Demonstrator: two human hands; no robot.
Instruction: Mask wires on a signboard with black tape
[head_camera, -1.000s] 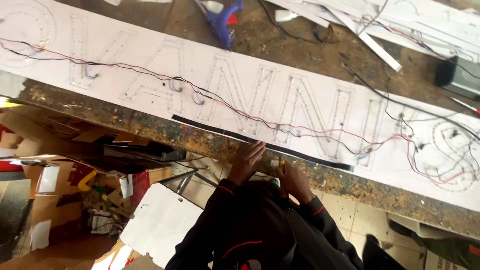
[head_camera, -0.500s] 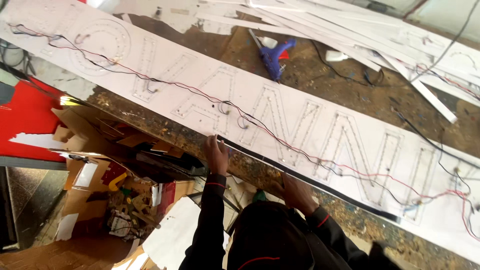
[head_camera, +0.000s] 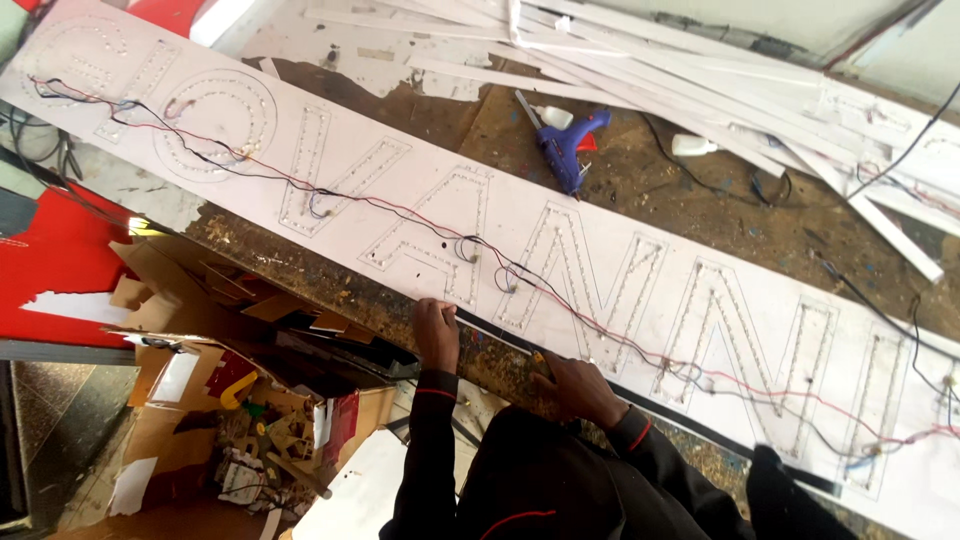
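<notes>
Thin black strip (head_camera: 640, 400) under both hands

One long white sign panel (head_camera: 560, 250), one blue glue gun (head_camera: 566, 148), two hands, one black strip (head_camera: 690, 420), two small white bottles.

Left hand (head_camera: 437, 335) stretched forward, right hand (head_camera: 578, 388) fingers curled, palms down

You saw a white sign panel (head_camera: 600, 260) with dotted letter outlines, red and black wires (head_camera: 400, 212), a blue glue gun (head_camera: 565, 150)
</notes>
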